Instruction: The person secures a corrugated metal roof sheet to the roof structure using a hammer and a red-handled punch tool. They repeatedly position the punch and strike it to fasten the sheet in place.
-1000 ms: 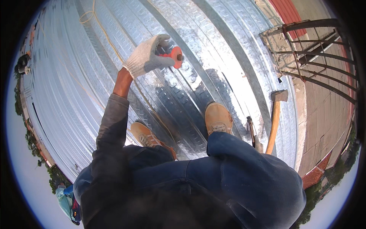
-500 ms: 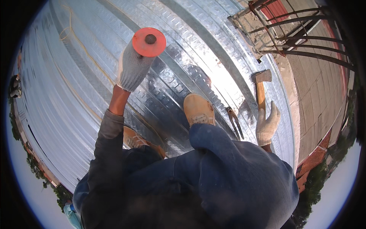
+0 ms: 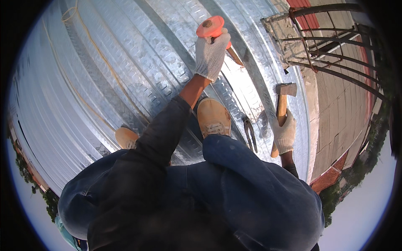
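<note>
My left hand (image 3: 210,58), in a pale knit glove, is closed around a chisel with an orange hand guard (image 3: 210,26). The chisel's flat metal end (image 3: 235,57) points down toward the ribbed metal sheeting (image 3: 167,46). On the right, my gloved right hand (image 3: 285,133) is wrapped around the wooden handle of a hatchet (image 3: 282,104). Its metal head is at the far end, and the handle's butt shows below my hand. Dark pincers (image 3: 250,133) lie on the sheeting between my right shoe (image 3: 213,118) and my right hand.
Bent rebar (image 3: 335,48) juts out from a concrete edge (image 3: 278,39) at the far right. A tiled roof surface (image 3: 339,113) lies beyond the sheeting's right edge. A yellowish cord (image 3: 100,54) runs over the sheeting at left. My left shoe (image 3: 126,137) rests on the ribs.
My left hand has swung right with the chisel, tilting it so its metal end shows. My right hand has closed on the hatchet handle. My left foot has shifted left.
</note>
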`<control>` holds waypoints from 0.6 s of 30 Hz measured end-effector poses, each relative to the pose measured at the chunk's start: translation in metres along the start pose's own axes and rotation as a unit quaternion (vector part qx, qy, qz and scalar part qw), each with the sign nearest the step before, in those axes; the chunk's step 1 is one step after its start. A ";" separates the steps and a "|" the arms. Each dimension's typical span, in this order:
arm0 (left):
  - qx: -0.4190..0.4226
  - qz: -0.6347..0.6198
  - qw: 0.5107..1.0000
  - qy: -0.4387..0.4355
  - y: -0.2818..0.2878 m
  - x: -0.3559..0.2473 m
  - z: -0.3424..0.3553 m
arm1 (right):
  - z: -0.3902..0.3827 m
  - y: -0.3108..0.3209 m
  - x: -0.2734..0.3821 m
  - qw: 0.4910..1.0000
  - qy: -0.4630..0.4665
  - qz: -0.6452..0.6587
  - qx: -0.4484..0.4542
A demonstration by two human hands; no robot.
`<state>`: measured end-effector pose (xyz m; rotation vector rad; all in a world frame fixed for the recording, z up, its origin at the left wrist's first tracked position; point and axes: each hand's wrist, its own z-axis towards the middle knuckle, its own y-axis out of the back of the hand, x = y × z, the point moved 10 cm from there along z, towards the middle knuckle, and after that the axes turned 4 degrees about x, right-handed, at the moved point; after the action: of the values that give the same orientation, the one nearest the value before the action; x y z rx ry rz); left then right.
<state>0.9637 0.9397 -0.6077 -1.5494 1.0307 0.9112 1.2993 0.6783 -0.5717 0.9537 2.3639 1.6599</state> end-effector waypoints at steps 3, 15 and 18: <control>-0.026 0.063 0.998 -0.005 0.004 -0.007 0.001 | -0.003 -0.003 -0.018 0.999 -0.039 -0.030 0.007; -0.142 0.083 0.986 -0.030 0.017 0.013 0.008 | -0.017 -0.008 0.029 0.967 -0.137 0.145 0.161; -0.114 0.046 0.992 -0.030 0.011 0.019 0.015 | -0.027 -0.001 0.054 0.983 -0.092 0.088 0.135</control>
<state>0.9597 0.9497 -0.6317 -1.6613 0.9879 1.1663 1.2447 0.6857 -0.5475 1.3346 2.4775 1.2524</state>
